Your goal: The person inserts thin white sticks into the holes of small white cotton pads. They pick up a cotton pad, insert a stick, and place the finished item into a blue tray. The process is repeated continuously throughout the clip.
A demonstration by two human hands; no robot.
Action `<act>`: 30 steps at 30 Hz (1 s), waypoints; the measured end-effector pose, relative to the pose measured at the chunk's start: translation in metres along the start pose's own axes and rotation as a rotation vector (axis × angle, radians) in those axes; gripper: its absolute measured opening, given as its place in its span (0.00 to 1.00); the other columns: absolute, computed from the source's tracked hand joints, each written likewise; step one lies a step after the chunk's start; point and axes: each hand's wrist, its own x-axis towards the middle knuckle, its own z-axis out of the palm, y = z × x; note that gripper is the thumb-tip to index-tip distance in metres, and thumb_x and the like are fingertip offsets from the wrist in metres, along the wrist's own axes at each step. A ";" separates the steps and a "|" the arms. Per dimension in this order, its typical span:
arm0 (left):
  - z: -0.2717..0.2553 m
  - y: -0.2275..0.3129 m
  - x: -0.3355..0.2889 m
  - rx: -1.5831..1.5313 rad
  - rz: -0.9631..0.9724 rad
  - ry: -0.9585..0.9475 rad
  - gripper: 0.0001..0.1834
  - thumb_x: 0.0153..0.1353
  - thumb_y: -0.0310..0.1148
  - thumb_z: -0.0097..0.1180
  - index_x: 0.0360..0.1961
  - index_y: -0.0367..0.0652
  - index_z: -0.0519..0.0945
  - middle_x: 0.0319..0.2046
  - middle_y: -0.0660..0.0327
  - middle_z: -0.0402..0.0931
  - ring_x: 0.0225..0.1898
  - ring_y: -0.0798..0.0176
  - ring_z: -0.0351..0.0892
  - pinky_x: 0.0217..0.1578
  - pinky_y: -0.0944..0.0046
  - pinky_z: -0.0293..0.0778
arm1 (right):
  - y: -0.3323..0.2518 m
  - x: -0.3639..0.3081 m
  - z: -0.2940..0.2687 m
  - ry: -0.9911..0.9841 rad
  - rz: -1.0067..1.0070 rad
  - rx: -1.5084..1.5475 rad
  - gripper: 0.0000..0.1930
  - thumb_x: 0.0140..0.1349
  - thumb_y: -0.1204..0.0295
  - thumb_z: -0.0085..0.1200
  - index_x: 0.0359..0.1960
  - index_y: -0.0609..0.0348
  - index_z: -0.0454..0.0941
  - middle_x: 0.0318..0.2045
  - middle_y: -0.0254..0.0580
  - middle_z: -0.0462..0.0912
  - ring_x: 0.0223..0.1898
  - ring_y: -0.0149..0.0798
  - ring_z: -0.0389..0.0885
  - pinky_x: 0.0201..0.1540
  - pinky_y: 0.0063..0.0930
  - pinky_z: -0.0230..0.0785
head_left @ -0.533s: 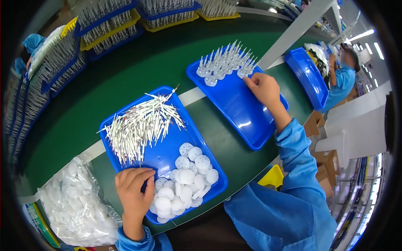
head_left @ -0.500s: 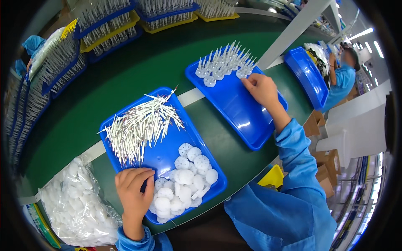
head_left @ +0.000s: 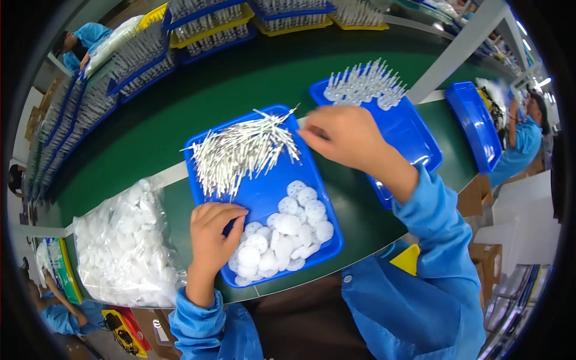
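Note:
My left hand (head_left: 211,237) is at the left edge of a blue tray (head_left: 258,195), its fingers curled toward the thumb; whatever they pinch, if anything, is hidden. Thin white sticks (head_left: 246,153), some with dark ends, are heaped in the far part of this tray. White round plastic discs (head_left: 282,240) with small holes are piled in its near right part. My right hand (head_left: 348,137), slightly blurred, hovers between this tray and a second blue tray (head_left: 408,129). Its thumb and forefinger are apart, with nothing visible between them. Upright clear pieces with thin stems (head_left: 366,84) fill the second tray's far end.
A clear bag of white discs (head_left: 126,249) lies left on the green table (head_left: 258,75). Stacked blue and yellow trays (head_left: 213,39) line the far left side. A grey post (head_left: 459,51) rises beyond the second tray. Another blue tray (head_left: 477,129) and a co-worker (head_left: 525,141) are right.
My right hand has left the stemmed pieces in the second tray and moved left toward the sticks. The left hand stays at its tray's edge. The whole view has shifted.

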 end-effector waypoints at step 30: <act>0.012 0.007 0.055 -0.053 0.146 -0.228 0.14 0.63 0.33 0.70 0.50 0.48 0.90 0.40 0.61 0.82 0.43 0.53 0.84 0.45 0.52 0.77 | -0.044 -0.004 0.026 -0.208 -0.235 -0.088 0.06 0.59 0.66 0.71 0.34 0.52 0.91 0.34 0.34 0.88 0.47 0.41 0.83 0.66 0.45 0.68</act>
